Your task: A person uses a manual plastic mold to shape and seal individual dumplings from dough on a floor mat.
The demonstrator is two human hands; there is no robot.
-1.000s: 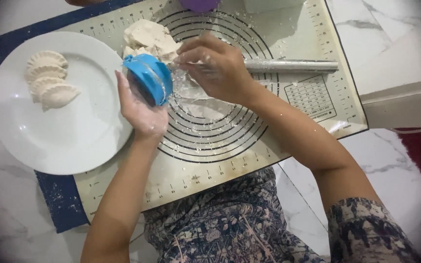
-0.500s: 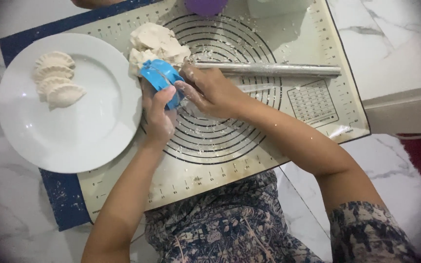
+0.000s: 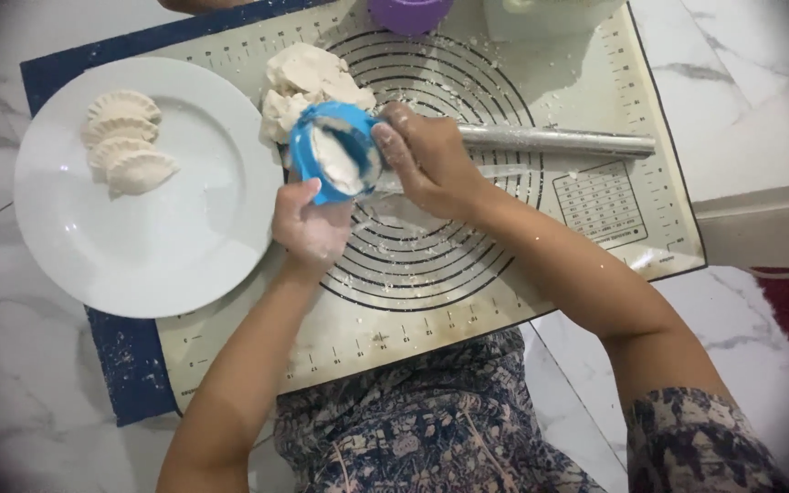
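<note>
My left hand (image 3: 310,224) holds a blue hinged dumpling press (image 3: 321,151) from below, opened up with a piece of white dough (image 3: 338,157) lying in it. My right hand (image 3: 426,160) grips the press's right edge, fingertips at the dough. Both hands hover over a beige silicone pastry mat (image 3: 504,265) printed with black circles. Just behind the press lies a lump of white dough (image 3: 308,82) on the mat.
A white plate (image 3: 166,237) at the left carries several folded dumplings (image 3: 125,141). A metal rolling pin (image 3: 559,141) lies across the mat to the right. A purple cup (image 3: 410,13) stands at the far edge. Marble floor (image 3: 760,110) surrounds the mat.
The blue press was closed between both hands; now it is swung open and tilted up, showing the dough inside. Both hands have shifted slightly toward the plate.
</note>
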